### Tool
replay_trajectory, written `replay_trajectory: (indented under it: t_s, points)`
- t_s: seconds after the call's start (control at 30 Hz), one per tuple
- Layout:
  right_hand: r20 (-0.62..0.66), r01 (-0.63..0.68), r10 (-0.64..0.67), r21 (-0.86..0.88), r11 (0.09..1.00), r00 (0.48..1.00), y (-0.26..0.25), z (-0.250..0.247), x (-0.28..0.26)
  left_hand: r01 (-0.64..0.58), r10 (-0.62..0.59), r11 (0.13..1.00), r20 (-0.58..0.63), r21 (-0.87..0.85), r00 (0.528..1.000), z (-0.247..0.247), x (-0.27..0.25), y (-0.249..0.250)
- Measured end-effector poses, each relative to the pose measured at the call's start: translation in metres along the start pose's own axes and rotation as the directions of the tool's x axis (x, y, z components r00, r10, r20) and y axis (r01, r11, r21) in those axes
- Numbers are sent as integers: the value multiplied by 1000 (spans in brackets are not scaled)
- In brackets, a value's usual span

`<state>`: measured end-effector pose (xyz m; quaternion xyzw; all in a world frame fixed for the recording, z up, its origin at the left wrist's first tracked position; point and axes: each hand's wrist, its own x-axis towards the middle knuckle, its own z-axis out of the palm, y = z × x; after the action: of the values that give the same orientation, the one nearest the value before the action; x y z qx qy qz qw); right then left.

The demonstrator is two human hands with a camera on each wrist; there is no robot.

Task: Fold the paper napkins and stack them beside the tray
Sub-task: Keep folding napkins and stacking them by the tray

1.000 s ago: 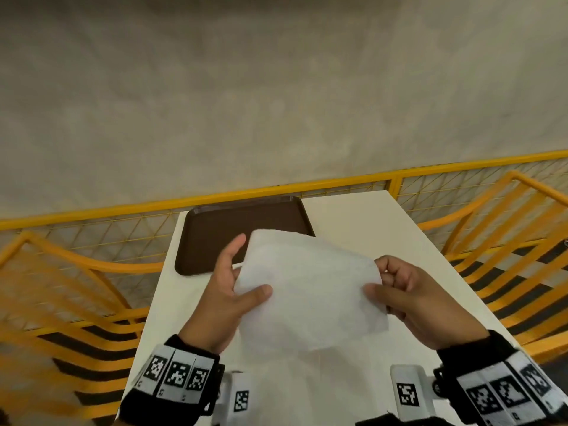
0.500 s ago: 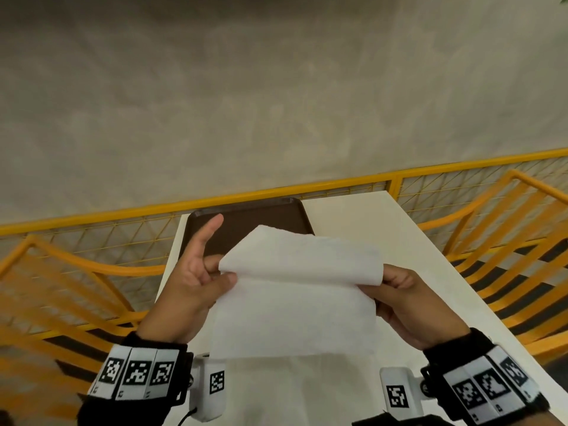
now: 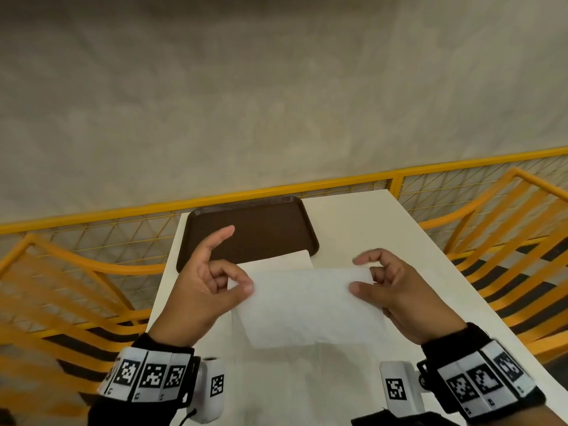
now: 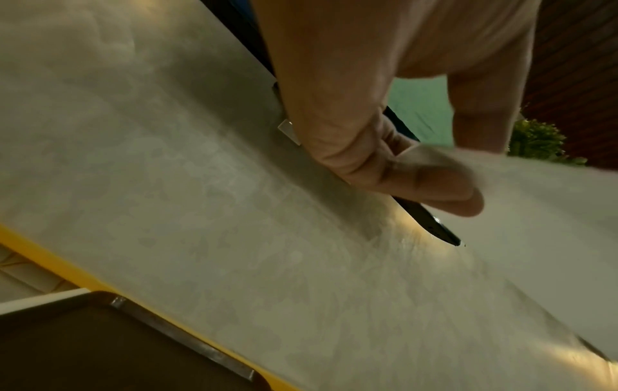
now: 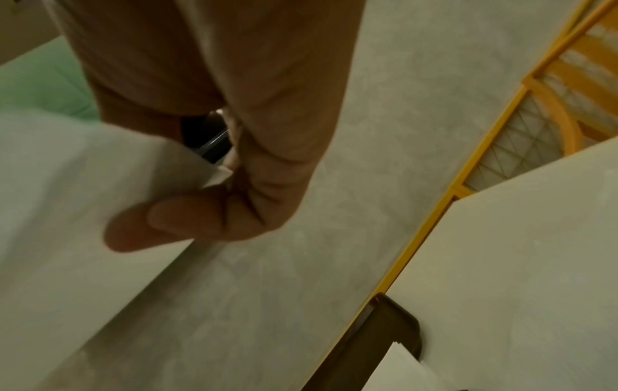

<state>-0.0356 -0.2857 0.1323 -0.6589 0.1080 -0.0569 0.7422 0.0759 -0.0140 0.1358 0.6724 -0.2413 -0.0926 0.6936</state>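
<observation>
A white paper napkin (image 3: pixel 307 305), folded in half, hangs above the table between both hands. My left hand (image 3: pixel 215 284) pinches its upper left corner between thumb and bent fingers, index finger raised. My right hand (image 3: pixel 381 281) pinches the upper right corner, thumb on top. The wrist views show each pinch close up: the left hand (image 4: pixel 401 169) and the right hand (image 5: pixel 207 195) on the napkin (image 5: pixel 67 185). A second white napkin (image 3: pixel 285 260) lies flat behind it, its far edge overlapping the near edge of the brown tray (image 3: pixel 261 222).
The white table (image 3: pixel 368 229) runs from me to a yellow mesh railing (image 3: pixel 307 187) at the far end. Yellow slatted benches (image 3: pixel 507 250) flank it on both sides. A grey concrete wall rises behind.
The napkin's top half has been brought down over the bottom half, so it is now folded. Both hands dropped lower and closer to the table, still pinching the corners.
</observation>
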Motion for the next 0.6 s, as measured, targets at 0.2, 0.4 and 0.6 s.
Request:
replay_trajectory:
  t_s: [0.2,0.4,0.6]
  points:
    - [-159,165,-270,-478,863,950,5,6,5,-48,22,813,51,580,998,-3,2,-5]
    - [217,429,-397,-685,588,892,1,27,4,-67,-120,618,178,784,977,16,-5,-14]
    - [250,472,-428,-678,563,869,-4,44,18,31,-216,802,241,596,946,35,-3,-21]
